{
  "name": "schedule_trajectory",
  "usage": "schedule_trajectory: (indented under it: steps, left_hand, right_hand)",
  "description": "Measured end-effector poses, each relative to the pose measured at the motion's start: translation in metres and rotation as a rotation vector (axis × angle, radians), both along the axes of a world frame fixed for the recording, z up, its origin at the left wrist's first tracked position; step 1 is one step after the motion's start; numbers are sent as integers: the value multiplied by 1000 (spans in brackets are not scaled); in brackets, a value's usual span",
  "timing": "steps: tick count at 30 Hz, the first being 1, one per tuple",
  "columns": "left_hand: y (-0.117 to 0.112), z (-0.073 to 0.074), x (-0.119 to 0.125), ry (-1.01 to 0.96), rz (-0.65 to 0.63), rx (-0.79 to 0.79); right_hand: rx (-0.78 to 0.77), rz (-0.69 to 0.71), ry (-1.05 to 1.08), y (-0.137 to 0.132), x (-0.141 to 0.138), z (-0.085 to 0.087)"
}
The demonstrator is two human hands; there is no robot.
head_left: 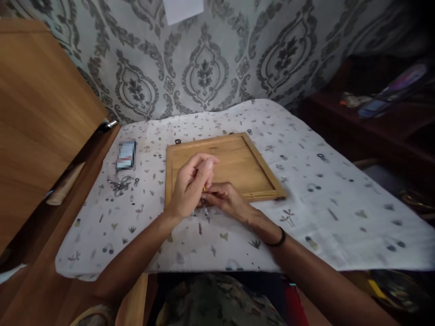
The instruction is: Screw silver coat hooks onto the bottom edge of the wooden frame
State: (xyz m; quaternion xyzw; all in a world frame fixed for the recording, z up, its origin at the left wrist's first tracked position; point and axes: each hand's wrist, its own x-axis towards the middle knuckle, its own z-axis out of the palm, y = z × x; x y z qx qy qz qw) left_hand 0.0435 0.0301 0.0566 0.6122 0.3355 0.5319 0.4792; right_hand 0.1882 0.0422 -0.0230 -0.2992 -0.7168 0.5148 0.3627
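My left hand [193,183] and my right hand [227,199] meet over the near left part of a wooden framed board [238,165]. Both have their fingers curled in. A small yellow piece [204,188] shows between the fingertips, and thin shiny metal pieces [205,213] show just below them. Most of what I hold is hidden by my fingers and too small to name. The board lies flat on a white patterned cloth [299,176]. Left of it is a small heap of metal pieces [120,184], apart from both hands.
A phone [126,155] lies on the cloth at the left, behind the metal heap. A wooden cabinet panel [44,104] stands close on the left. Patterned wallpaper [204,72] rises behind the table. Dark furniture [380,117] with several items stands at the right.
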Motion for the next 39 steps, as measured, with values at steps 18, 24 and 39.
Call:
schedule_trajectory:
  steps: [18,24,39]
  left_hand:
    - [9,-4,12,-115,18,-44]
    - [5,-6,14,-113,41,-21]
    - [1,4,20,-104,118,-49]
  right_hand:
    - [112,-41,-128,10,11,3]
    - [115,-50,-161,10,10,2]
    - [98,-71,-162,10,12,3]
